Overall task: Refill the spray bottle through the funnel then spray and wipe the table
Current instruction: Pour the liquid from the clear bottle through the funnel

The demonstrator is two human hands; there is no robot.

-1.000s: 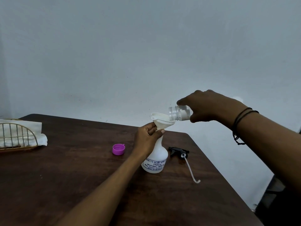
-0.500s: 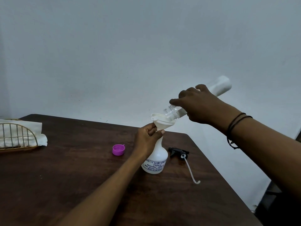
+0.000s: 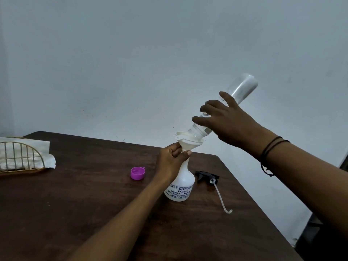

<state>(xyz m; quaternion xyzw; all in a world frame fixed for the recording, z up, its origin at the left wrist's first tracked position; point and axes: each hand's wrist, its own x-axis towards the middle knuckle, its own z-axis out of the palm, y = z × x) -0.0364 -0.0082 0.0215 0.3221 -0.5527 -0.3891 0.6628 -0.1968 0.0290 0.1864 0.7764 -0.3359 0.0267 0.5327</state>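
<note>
Steep pour into the funnel, spill risks ahead

On the dark table [image 3: 79, 210], the right hand [image 3: 228, 122] is wrapped around a clear bottle [image 3: 239, 90] tipped neck-down into the funnel [image 3: 185, 143]; pouring too fast could overflow the rim. The spray bottle [image 3: 181, 184] stands near the table's right edge, and the left hand [image 3: 170, 162] pinches its neck under the funnel; a slackened grip could topple both. The trigger head [image 3: 207, 176] and purple cap [image 3: 138, 173] lie loose nearby.
</note>
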